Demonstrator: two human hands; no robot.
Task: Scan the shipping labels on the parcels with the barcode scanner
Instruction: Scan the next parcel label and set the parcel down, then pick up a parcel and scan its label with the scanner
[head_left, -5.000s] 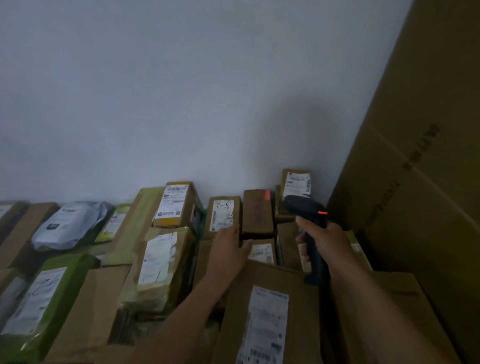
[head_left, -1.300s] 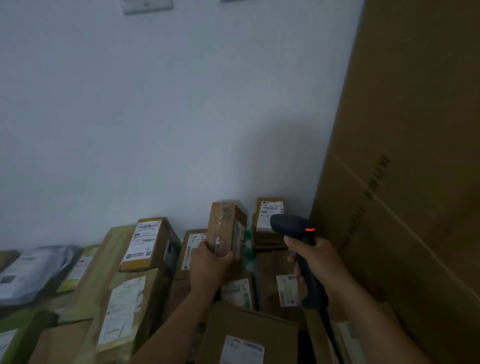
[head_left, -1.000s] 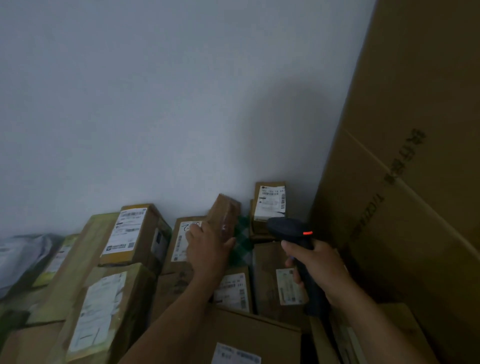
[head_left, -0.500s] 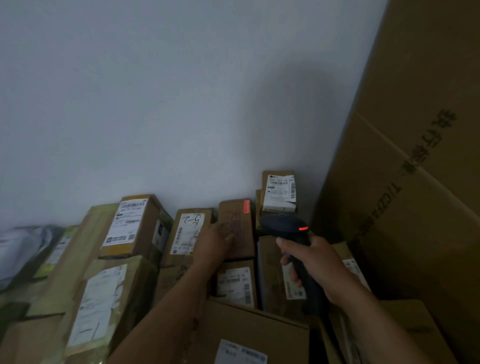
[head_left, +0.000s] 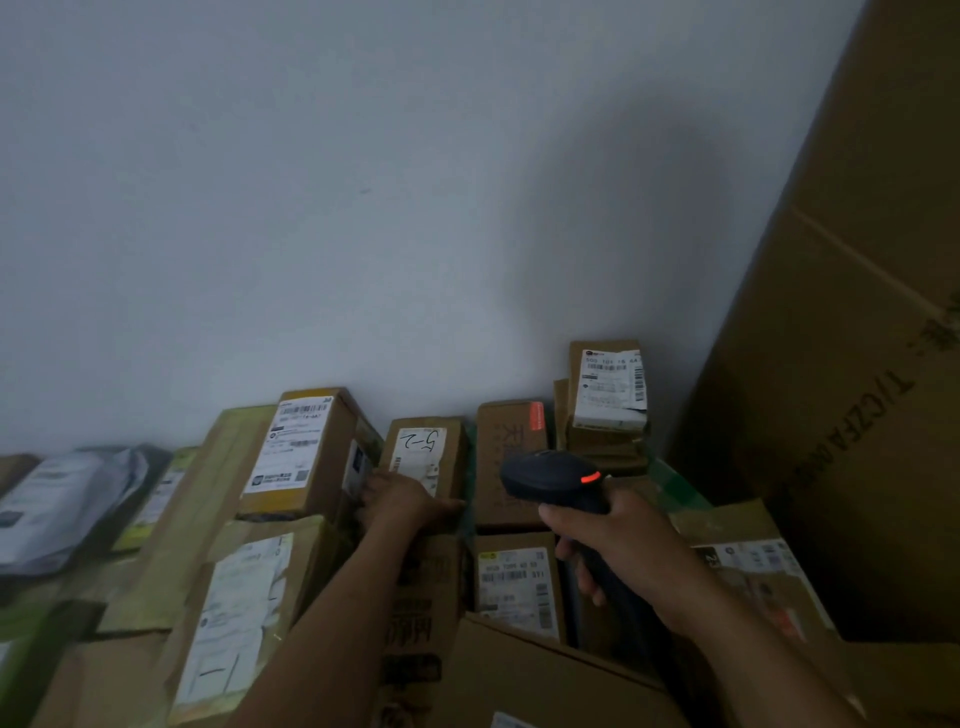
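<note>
Cardboard parcel marked 5-2 (head_left: 422, 470), centre-low in frame, has the left hand (head_left: 405, 501) over its label (head_left: 423, 446), finger curl unclear, while right hand (head_left: 618, 540) fingers wrap the black scanner (head_left: 550, 480), so the covered barcode or the neighbouring label (head_left: 511, 577) risks a misread.

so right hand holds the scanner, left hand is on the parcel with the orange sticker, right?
Not quite. In the head view the left hand rests on the parcel with the handwritten label, not that one. The right hand does hold the scanner.
</note>
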